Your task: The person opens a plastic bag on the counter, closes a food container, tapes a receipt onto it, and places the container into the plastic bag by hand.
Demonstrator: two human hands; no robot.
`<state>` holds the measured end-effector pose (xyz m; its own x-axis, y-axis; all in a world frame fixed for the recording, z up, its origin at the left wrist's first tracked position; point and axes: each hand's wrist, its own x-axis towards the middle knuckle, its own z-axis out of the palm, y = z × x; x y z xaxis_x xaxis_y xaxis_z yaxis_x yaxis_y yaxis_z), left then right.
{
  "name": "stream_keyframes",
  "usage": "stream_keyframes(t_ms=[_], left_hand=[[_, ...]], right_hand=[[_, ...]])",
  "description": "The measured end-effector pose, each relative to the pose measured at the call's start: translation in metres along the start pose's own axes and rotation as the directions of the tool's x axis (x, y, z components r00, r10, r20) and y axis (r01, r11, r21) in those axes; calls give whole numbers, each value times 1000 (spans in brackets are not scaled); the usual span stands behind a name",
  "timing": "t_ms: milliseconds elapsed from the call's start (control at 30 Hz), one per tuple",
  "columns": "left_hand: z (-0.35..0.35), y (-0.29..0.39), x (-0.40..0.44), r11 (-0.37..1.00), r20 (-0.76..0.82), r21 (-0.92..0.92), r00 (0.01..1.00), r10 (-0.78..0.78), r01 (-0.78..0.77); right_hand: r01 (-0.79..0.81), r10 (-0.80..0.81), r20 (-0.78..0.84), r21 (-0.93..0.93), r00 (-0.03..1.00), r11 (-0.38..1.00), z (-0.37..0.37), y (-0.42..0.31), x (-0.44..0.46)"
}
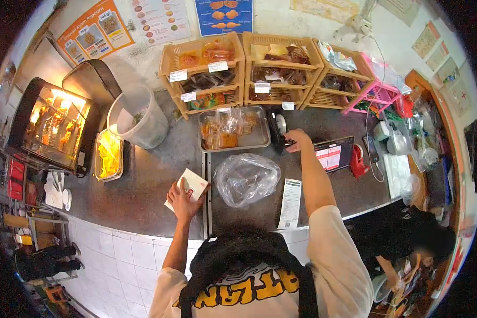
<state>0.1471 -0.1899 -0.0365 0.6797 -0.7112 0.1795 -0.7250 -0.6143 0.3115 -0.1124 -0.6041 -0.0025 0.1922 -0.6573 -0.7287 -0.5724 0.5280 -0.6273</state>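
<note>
My left hand (181, 201) grips a small white paper box (197, 184) with a red print on it, low over the dark counter. My right hand (299, 139) reaches forward, fingers closed at the front end of a black tape dispenser (276, 127) with a pale roll in it; the fingertips are partly hidden. Between my hands lies an open clear plastic bag (247, 180). A long printed receipt (290, 204) is on the counter below my right forearm. Behind the bag, a metal tray (235, 146) holds packets in clear plastic.
Stacked tan baskets (244, 79) of packets line the wall. On the left stand a lit food warmer (53, 127), a translucent bucket (151, 124) and a tray of yellow food (109, 156). A tablet (334, 153) and red tape dispenser (358, 161) sit right. Another person in black (392, 228) is at lower right.
</note>
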Motion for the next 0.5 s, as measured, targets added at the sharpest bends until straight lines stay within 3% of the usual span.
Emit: stream_keyframes(t_ms=[133, 267, 333, 400, 467, 500], left_hand=[[-1, 5, 2, 999, -14, 28, 1000, 21, -21], [3, 2, -1, 997, 12, 50, 998, 54, -54], [3, 2, 5, 996, 2, 66, 998, 59, -59], [2, 3, 4, 996, 23, 55, 998, 62, -63], [13, -1, 4, 995, 8, 44, 996, 89, -89], [14, -4, 4, 993, -21, 31, 993, 112, -111]], right_hand=[[-55, 52, 29, 115, 998, 992, -10, 21, 38], [73, -108, 116, 270, 987, 960, -15, 42, 5], [302, -292, -93, 448, 952, 841, -3, 67, -1], [322, -293, -134, 454, 947, 831, 10, 90, 0], [410, -286, -345, 369, 894, 834, 31, 124, 22], [566, -489, -531, -21, 692, 824, 42, 160, 86]])
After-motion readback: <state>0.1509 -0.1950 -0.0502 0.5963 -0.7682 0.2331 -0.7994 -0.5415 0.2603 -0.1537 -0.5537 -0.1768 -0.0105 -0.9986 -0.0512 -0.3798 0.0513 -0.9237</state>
